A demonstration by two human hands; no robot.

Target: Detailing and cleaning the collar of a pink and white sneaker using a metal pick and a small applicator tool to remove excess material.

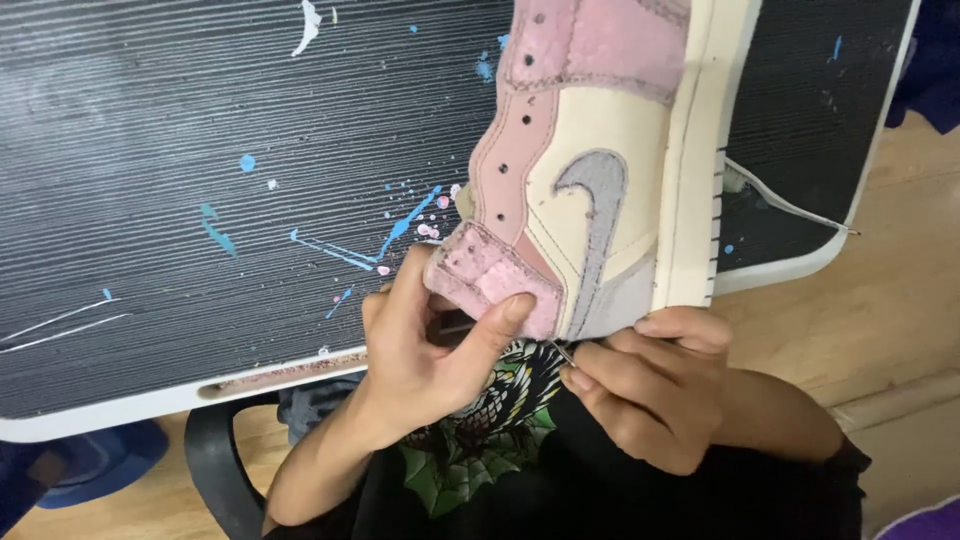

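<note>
Shoes: we count one, a pink, cream and grey sneaker (590, 160), held on its side above the near edge of the board, sole to the right.
Hands: we count two.
Left hand (430, 340): clenched on the sneaker's pink collar, thumb pressed on the outside.
Right hand (650, 385): pinching one thin needle (562, 352), just below the heel; forefinger touching the sole's end.
Boards: one dark ribbed board (150, 200), paint-spattered, white-rimmed.
Threads: one white thread (790, 205), right of the sole.
</note>
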